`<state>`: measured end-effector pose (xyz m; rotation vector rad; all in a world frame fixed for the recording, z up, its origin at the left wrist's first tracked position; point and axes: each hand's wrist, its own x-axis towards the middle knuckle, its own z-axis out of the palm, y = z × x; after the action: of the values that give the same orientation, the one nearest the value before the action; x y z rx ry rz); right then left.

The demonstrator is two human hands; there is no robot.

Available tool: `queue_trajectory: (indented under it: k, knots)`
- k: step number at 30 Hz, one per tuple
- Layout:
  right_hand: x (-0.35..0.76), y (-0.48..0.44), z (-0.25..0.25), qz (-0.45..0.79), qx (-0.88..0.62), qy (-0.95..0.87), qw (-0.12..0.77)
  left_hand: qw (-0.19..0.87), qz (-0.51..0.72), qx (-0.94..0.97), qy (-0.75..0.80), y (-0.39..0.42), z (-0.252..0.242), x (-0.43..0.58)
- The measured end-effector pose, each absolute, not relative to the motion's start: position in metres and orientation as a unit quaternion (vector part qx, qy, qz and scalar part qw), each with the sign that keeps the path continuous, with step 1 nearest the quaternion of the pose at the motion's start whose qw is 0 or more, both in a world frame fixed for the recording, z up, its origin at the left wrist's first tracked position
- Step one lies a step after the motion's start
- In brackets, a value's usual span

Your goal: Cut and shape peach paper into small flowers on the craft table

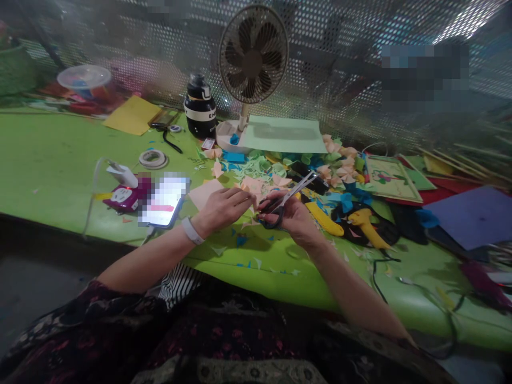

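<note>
My left hand [226,209], with a pale band on its wrist, is closed, its fingertips pinching what looks like a small piece of peach paper [255,205]. Close beside it, my right hand [296,217] holds scissors [285,201] by the black handles. Their blades point up and away to the right, clear of the paper, and the right fingertips are near the pinched piece. A flat sheet of pale peach paper [205,193] lies partly behind my left hand. Beyond the hands is a heap of green, peach and blue paper cuttings [256,166].
A lit phone [166,200], a purple extension socket [126,197] with a white charger and a tape roll [153,159] lie left. At the back stand a black bottle [200,114] and a fan [253,58]. A yellow glue gun [366,224] and purple paper [476,216] are right.
</note>
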<state>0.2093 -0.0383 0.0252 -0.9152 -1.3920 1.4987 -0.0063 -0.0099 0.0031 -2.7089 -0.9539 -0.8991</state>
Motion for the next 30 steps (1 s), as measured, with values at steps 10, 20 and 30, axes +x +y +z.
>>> queue_trajectory:
  k: [10,20,30]
  knots:
    - [0.211,-0.039,0.023,0.591,-0.370,-0.573,0.431,-0.174,-0.416,-0.798,-0.400,-0.012,-0.006,0.002]
    - [0.213,-0.037,0.019,0.586,-0.361,-0.589,0.424,-0.552,-0.456,-0.621,-0.320,-0.011,0.000,0.006]
    - [0.211,-0.034,0.020,0.526,-0.421,-0.612,0.415,-0.623,-0.543,-0.459,-0.326,-0.005,-0.008,0.009]
